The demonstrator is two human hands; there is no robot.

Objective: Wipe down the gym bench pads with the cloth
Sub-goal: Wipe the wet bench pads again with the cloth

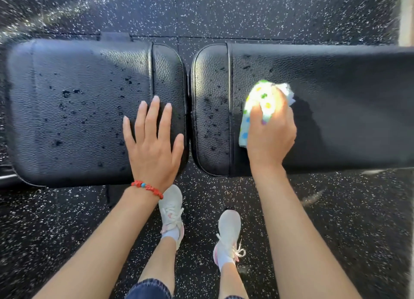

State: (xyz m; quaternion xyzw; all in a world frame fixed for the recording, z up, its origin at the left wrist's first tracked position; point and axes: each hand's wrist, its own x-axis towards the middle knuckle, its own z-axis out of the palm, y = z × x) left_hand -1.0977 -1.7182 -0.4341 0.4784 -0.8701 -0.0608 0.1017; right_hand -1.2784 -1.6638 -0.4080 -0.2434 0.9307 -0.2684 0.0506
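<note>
1. Speckled floor (pixel 336 220) under everything.
2. Long back pad (pixel 336 85) at 3 o'clock, seat pad (pixel 74 110) at 9 — droplets on both near the gap.
3. Left hand (pixel 152 141) flat, fingers straight, pressing on seat pad.
4. Right hand (pixel 272 132) grasping dotted cloth (pixel 261 101) — cloth bunched on back pad.

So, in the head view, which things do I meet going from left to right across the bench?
Left pad → left hand lying flat on it → gap between the pads → right pad, with the right hand gripping the cloth.
</note>
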